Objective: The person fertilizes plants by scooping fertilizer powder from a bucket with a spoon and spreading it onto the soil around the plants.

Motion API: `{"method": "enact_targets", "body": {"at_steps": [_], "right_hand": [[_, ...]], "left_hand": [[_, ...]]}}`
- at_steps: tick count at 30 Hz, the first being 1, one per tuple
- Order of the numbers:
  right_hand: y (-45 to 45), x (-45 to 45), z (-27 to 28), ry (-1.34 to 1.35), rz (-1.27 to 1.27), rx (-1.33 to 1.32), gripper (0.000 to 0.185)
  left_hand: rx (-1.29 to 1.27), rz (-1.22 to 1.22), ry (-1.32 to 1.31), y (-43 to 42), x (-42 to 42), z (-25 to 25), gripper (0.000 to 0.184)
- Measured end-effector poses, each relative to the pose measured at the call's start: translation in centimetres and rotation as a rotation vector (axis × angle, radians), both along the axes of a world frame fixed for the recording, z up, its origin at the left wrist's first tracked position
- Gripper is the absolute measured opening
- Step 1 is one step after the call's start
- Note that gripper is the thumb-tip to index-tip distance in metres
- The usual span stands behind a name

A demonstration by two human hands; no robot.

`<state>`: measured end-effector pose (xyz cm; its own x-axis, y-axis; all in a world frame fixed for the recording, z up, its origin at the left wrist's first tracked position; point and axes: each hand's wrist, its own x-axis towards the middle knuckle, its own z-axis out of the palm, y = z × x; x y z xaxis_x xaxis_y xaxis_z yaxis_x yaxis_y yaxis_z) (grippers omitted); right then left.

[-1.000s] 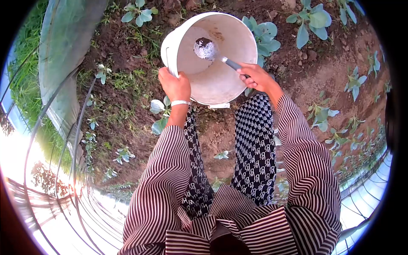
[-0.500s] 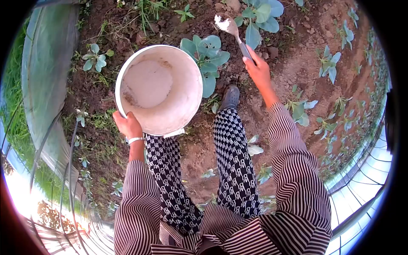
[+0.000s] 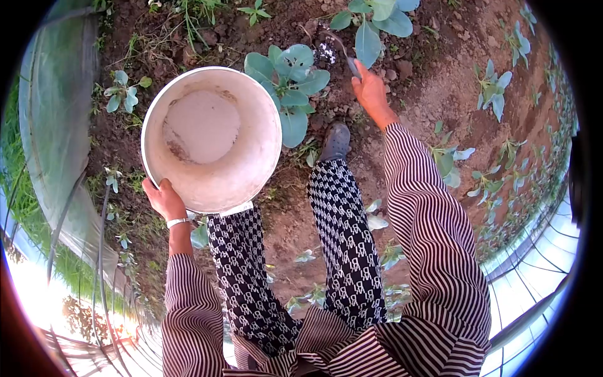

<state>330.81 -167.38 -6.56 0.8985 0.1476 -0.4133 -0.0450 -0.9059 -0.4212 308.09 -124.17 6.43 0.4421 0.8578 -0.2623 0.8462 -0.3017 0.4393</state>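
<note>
My left hand (image 3: 166, 200) grips the lower left rim of a white bucket (image 3: 254, 160), tilted so that its inside shows. A pale layer covers its bottom; I cannot tell whether it is granules or bare plastic. In my right hand (image 3: 372, 94) is the dark handle of a spoon (image 3: 353, 65), its bowl turned edge-on above the soil. White granules (image 3: 326, 51) lie or fall just beside the bowl. Close by stand a broad-leaved seedling (image 3: 293, 75), right of the bucket, and another leafy plant (image 3: 369, 44) behind the spoon.
Brown soil (image 3: 427, 81) carries more seedlings (image 3: 493, 91) on the right. A small plant (image 3: 122, 91) and weeds grow left of the bucket. Plastic sheeting (image 3: 56, 107) and thin hoops run along the left side. My shoe (image 3: 336, 141) stands on the soil between bucket and right arm.
The spoon has tipped over, and the white heap in its bowl has gone down toward the soil. My left hand and the bucket have shifted left in the view.
</note>
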Motion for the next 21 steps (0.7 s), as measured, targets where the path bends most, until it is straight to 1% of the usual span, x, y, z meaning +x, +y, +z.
{"method": "enact_targets", "body": {"at_steps": [1, 4, 6, 8, 10, 11, 12, 13, 15, 17, 18, 20, 21], "right_hand": [[-0.2, -0.8, -0.1, 0.022, -0.043, 0.025, 0.051], [-1.3, -6.2, -0.7, -0.198, -0.201, 0.050, 0.052], [-2.5, -8.7, -5.0, -0.065, -0.576, 0.017, 0.043], [-3.1, -10.1, -9.9, 0.029, -0.797, 0.042, 0.034], [0.9, -6.0, -9.0, 0.270, -1.134, 0.210, 0.034], [3.3, -4.1, -7.9, 0.339, -1.249, 0.265, 0.034], [5.4, -2.8, -7.2, 0.374, -1.307, 0.291, 0.034], [6.9, -2.2, -6.5, 0.399, -1.337, 0.306, 0.034], [8.5, -2.0, -5.7, 0.411, -1.293, 0.307, 0.034], [6.7, -4.1, -10.3, 0.274, -1.044, 0.216, 0.045], [6.8, -4.1, -9.8, 0.209, -0.920, 0.171, 0.052], [6.0, -3.1, -8.6, 0.186, -0.838, 0.075, 0.061], [5.7, -3.1, -7.0, 0.114, -0.799, 0.047, 0.060]], "left_hand": [[-0.009, 0.009, -0.003, -0.2, 0.4, 0.3, 0.028], [-0.003, -0.004, -0.001, -0.1, 0.4, 0.1, 0.027], [-0.014, 0.004, 0.003, -0.3, 0.8, 0.3, 0.027], [-0.016, -0.006, -0.010, 0.0, 0.4, 0.1, 0.028], [-0.045, 0.007, -0.036, -0.1, 0.3, 0.2, 0.029], [-0.066, 0.010, -0.034, 0.0, 0.2, 0.2, 0.029], [-0.087, 0.016, -0.030, -0.1, 0.2, 0.3, 0.030], [-0.072, 0.018, -0.013, -0.4, 0.4, 0.5, 0.030], [-0.040, 0.019, 0.018, -1.1, 1.1, 1.0, 0.029], [-0.047, 0.015, 0.013, -0.8, 0.8, 0.8, 0.029], [-0.049, 0.012, 0.012, -0.7, 0.6, 0.6, 0.029], [-0.022, -0.016, 0.006, -0.3, 0.3, 0.0, 0.028], [-0.009, -0.031, 0.011, -0.1, 0.1, -0.1, 0.028]]}}
